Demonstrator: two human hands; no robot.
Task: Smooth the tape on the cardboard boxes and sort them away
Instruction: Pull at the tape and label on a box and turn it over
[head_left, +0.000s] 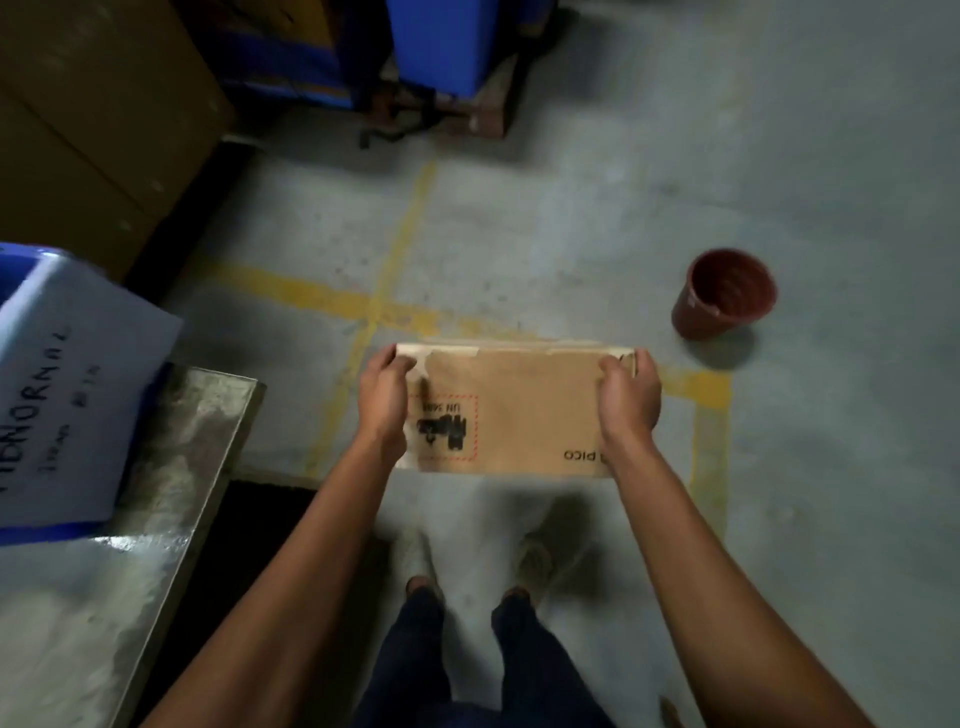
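a flat cardboard box (524, 410) is held in the air above the floor, a little below the middle of the view, its broad printed face turned up toward the camera. the left hand (383, 400) grips its nine o'clock end and the right hand (629, 400) its three o'clock end, each with fingers curled round the far corner. pale tape (415, 358) runs along the box's twelve o'clock edge and looks wrinkled at the left corner. beneath lies a grey concrete floor (571, 208), scuffed and marked with worn yellow lines (332, 299) that cross just beyond the box. at two o'clock from the box a red-brown bucket (724, 293) stands on the floor, well apart. at eight o'clock is the corner of a shiny metal table (171, 467), bearing a blue bin (31, 280) with a handwritten paper sign (78, 405) on its side. at ten o'clock stands a large brown carton (93, 114), and at twelve o'clock blue crates (441, 41) sit on a wooden pallet (488, 114). at six o'clock, the person's light shoes (415, 551) stand on the concrete; the room is dim.
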